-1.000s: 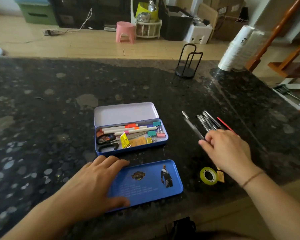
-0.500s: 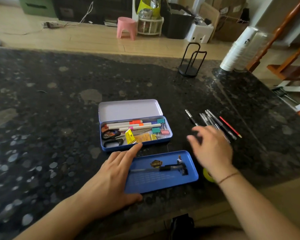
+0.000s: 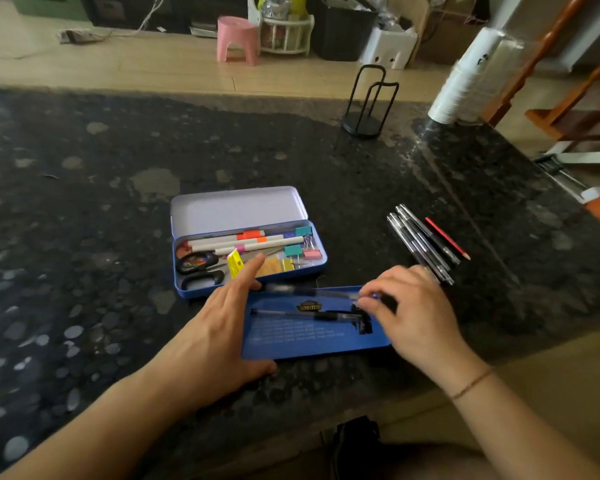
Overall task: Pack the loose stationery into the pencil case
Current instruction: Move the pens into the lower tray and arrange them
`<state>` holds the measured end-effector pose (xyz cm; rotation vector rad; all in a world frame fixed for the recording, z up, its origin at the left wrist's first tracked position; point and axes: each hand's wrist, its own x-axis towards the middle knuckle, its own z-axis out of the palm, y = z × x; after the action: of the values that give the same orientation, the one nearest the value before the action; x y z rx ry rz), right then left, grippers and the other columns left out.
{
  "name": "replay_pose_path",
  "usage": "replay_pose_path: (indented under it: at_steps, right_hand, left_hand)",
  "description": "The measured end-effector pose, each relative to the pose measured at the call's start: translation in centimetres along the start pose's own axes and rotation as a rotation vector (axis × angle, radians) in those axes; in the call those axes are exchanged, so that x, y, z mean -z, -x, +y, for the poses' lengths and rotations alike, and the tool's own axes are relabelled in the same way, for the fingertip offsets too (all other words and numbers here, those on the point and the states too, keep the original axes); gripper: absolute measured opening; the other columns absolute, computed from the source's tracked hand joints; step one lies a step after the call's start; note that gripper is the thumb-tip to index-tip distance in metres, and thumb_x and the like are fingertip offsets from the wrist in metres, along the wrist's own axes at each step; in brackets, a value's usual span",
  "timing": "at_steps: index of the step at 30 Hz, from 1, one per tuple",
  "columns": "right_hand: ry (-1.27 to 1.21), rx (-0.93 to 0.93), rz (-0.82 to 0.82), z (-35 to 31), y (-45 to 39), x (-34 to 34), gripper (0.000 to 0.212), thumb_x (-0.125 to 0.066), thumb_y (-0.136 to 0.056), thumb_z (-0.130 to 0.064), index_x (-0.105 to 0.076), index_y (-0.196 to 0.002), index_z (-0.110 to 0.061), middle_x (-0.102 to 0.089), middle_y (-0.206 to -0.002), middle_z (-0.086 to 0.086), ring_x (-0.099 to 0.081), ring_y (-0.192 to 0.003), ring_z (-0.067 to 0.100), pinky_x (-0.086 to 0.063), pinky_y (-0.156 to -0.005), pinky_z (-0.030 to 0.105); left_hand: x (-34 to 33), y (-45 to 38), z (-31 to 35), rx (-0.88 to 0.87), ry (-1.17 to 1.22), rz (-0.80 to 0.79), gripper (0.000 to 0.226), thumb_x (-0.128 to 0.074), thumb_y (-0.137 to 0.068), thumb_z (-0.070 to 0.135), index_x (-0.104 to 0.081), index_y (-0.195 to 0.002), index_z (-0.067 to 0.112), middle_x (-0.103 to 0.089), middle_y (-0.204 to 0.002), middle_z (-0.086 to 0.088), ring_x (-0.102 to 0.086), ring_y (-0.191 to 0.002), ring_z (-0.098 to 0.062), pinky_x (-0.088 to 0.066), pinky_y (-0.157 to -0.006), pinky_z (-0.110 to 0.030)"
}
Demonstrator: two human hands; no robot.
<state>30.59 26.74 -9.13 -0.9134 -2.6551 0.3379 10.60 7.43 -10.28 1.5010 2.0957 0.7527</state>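
**Pen held over the blue tray**

Fingertips of the right hand (image 3: 416, 313) pinch one end of a clear pen (image 3: 312, 292), which stretches leftward, blurred, along the far edge of the shallow blue tray (image 3: 312, 344). A second pen (image 3: 305, 315) with a black grip lies inside that tray, just below the held one. The left hand (image 3: 219, 334) rests flat with straight fingers against the tray's left end, thumb along its near corner, holding nothing. The right hand covers the tray's right end and the near tips of the loose pens (image 3: 420, 242), which lie beside a red pencil (image 3: 447, 239) on the dark stone counter (image 3: 84, 271). Behind the tray sits the open pencil case (image 3: 250, 292), lid up, holding markers (image 3: 243, 241), scissors (image 3: 198, 268), binder clips (image 3: 303, 242) and a yellow tag; the smaller pieces are hard to make out
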Motion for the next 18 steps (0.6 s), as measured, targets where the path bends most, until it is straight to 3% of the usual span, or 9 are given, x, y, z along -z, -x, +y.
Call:
replay_pose_path:
  at_steps: [2,5,7,10,14,18]
  right_hand:
    - [-0.030,-0.024,0.009,0.3,-0.3,-0.1,0.024,-0.059,-0.082,-0.047,-0.068,-0.100,-0.034,-0.056,-0.082,-0.019,-0.048,-0.084,0.008,-0.043,-0.069,0.028]
    - [0.007,-0.276,0.222,2.7,-2.4,0.2,0.027,-0.059,-0.087,-0.043,-0.067,-0.108,-0.027,-0.063,-0.094,-0.009,-0.053,-0.094,0.018,-0.045,-0.070,0.031]
    - [0.241,-0.473,0.189,4.5,-3.7,0.2,0.032,-0.062,-0.087,-0.042,-0.065,-0.115,-0.026,-0.063,-0.110,-0.002,-0.053,-0.103,0.024,-0.049,-0.072,0.036]
    - [0.338,-0.619,0.105,5.9,-4.0,-0.1,0.032,-0.066,-0.084,-0.042,-0.067,-0.111,-0.026,-0.064,-0.109,0.001,-0.053,-0.102,0.025,-0.046,-0.072,0.037]
    - [0.344,-0.591,0.110,6.5,-3.8,-0.1,0.023,-0.064,-0.087,-0.039,-0.070,-0.102,-0.023,-0.065,-0.104,0.000,-0.050,-0.097,0.024,-0.046,-0.074,0.039]
    - [0.089,-0.182,0.142,4.5,-3.3,1.2,0.019,-0.063,-0.085,-0.036,-0.069,-0.098,-0.023,-0.062,-0.100,-0.005,-0.049,-0.095,0.017,-0.040,-0.078,0.030]
  left_hand:
    - [0.0,0.0,0.1,-0.004,-0.010,-0.003,0.130,-0.084,-0.061,0.041,0.022,-0.135,0.056,-0.026,-0.137,0.022,-0.026,-0.125,0.006,-0.032,-0.108,-0.025]
    - [0.1,-0.2,0.4,-0.029,-0.049,-0.047,0.123,-0.081,-0.066,0.043,0.020,-0.136,0.057,-0.019,-0.147,0.024,-0.015,-0.124,0.013,-0.022,-0.106,-0.016]
    - [0.1,-0.3,0.5,-0.034,-0.067,-0.088,0.121,-0.079,-0.068,0.044,0.021,-0.135,0.058,-0.017,-0.144,0.028,-0.013,-0.122,0.015,-0.021,-0.105,-0.014]
    - [0.2,-0.6,0.7,-0.039,-0.076,-0.107,0.120,-0.078,-0.068,0.048,0.020,-0.137,0.057,-0.015,-0.147,0.026,-0.015,-0.131,0.009,-0.022,-0.109,-0.019]
    - [0.0,-0.7,0.9,-0.040,-0.052,-0.083,0.120,-0.078,-0.067,0.049,0.018,-0.138,0.055,-0.015,-0.153,0.020,-0.016,-0.137,0.003,-0.024,-0.112,-0.024]
    - [-0.3,-0.7,1.1,-0.034,-0.005,-0.030,0.127,-0.082,-0.064,0.046,0.023,-0.135,0.057,-0.012,-0.154,0.020,-0.020,-0.135,0.003,-0.027,-0.109,-0.025]
